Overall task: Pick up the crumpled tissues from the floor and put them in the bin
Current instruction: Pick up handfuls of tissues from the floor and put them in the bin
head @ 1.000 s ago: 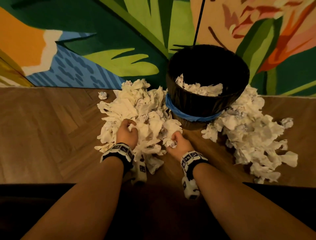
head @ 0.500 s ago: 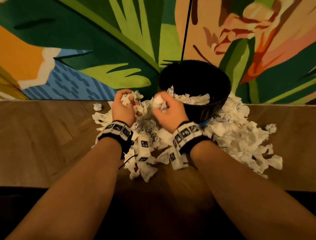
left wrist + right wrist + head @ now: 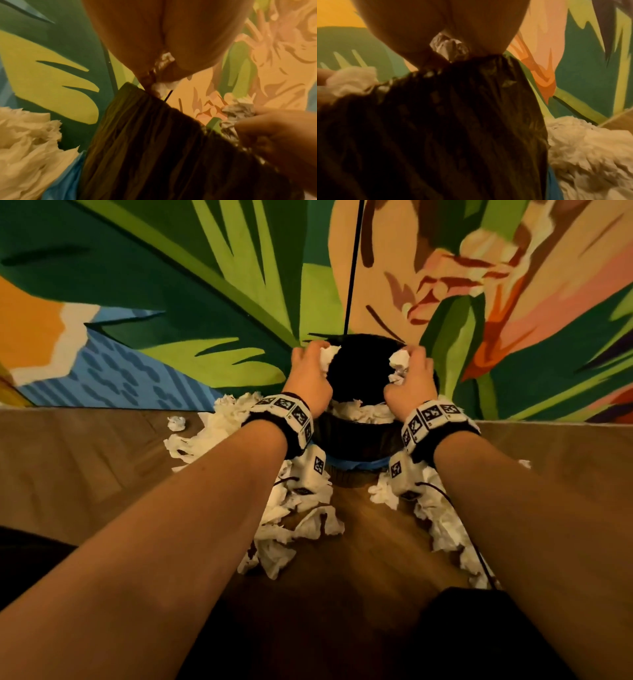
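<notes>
1. Left hand [image 3: 308, 378], curled around a tissue wad [image 3: 329, 354], above the bin [image 3: 359, 440] at its left rim.
2. Right hand [image 3: 411, 381], clutching tissues [image 3: 399, 364], at the right rim.
3. Loose tissues [image 3: 294, 522] on the floor [image 3: 85, 474] around the bin.

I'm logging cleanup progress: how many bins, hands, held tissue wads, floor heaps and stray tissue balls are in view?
Bin: 1
Hands: 2, left hand and right hand
Held tissue wads: 2, left wad and right wad
Floor tissue heaps: 2, left heap and right heap
Stray tissue ball: 1
Total: 8
</notes>
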